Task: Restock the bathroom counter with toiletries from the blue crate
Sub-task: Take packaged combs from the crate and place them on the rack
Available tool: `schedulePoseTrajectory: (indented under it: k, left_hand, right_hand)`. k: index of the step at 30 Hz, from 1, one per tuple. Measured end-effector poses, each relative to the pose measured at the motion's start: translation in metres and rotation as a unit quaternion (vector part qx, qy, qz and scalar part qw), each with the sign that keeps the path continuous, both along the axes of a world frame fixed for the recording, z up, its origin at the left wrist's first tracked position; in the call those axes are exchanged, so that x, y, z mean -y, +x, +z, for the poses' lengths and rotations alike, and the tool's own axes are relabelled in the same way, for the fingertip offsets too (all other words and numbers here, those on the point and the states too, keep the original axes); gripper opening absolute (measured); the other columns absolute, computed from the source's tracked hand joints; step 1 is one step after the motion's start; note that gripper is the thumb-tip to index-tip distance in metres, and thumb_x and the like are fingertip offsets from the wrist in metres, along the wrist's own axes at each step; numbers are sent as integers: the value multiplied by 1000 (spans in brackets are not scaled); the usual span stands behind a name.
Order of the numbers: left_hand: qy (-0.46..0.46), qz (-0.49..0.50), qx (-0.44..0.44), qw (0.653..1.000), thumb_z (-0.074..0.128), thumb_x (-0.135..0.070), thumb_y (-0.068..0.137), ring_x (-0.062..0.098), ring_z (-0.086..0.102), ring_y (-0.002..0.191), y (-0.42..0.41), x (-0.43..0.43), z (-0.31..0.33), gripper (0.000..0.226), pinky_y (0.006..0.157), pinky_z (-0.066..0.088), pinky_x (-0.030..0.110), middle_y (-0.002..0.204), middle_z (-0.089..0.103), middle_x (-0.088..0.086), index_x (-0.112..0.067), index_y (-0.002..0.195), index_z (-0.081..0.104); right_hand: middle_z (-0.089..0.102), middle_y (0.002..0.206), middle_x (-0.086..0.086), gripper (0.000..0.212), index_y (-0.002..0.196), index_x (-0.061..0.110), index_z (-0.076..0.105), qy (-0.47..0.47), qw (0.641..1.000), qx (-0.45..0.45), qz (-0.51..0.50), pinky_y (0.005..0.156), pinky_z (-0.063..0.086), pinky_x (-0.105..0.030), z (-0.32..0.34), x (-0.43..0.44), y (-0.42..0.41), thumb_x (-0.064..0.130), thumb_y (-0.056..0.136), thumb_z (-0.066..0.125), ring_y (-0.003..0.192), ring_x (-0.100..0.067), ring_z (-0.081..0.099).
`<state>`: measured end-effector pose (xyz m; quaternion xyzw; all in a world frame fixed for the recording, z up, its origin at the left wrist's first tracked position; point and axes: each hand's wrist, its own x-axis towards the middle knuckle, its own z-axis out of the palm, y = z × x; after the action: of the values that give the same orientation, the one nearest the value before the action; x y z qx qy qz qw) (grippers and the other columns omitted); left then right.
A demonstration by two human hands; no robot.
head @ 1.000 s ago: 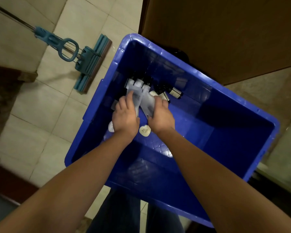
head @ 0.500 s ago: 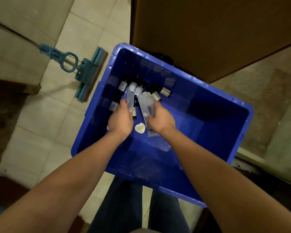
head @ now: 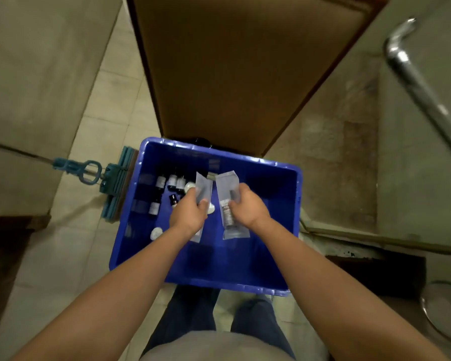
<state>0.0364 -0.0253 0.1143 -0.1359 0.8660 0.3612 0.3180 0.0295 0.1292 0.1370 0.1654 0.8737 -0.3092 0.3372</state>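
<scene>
Dim, warm light; straight beyond the grip of the left hand (head: 189,213) and right hand (head: 248,209) stands 1 brown wooden door (head: 232,74); left of the grip, a pale tiled floor (head: 71,246) with 1 teal mop (head: 115,183) lying on it; right of the grip, mottled brown stone (head: 331,162); farther right and beyond, 1 slanting chrome bar (head: 412,74); nearer and right, 1 round metal rim (head: 423,304).

view: head, single | position: above and behind the left hand (head: 189,214) and right hand (head: 248,211) | facing: steeply down, slightly forward | range: near, both hands mid-frame over the crate (head: 232,284)
</scene>
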Motion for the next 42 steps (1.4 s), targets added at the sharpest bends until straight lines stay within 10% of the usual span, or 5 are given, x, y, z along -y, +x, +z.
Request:
schedulePoseTrajectory:
  k: [16, 31, 42]
  left_hand:
    - [14, -256, -82, 963, 48, -25, 97, 25, 59, 76, 38, -136, 93, 17, 66, 49, 42, 83, 54, 5, -17, 106, 37]
    - [141, -419, -111, 890, 51, -21, 96, 24, 60, 89, 196, -268, 188, 30, 83, 53, 47, 100, 57, 6, -15, 121, 35]
    - [236, -526, -89, 812, 55, -6, 87, 14, 54, 85, 326, -353, 270, 50, 73, 49, 32, 96, 49, -3, -11, 130, 30]
  right_hand:
    - [60, 113, -5, 61, 139, 19, 29, -12, 967, -89, -240, 87, 52, -45, 109, -110, 113, 16, 86, 57, 101, -27, 61]
    - [58, 132, -11, 94, 154, 35, -10, 59, 863, -217, -453, 93, 49, -43, 198, -196, 340, 26, 88, 57, 110, -33, 61]
    - [59, 115, -12, 87, 149, 35, 3, 66, 785, -267, -555, 89, 53, -44, 262, -241, 491, 7, 81, 51, 98, -32, 63]
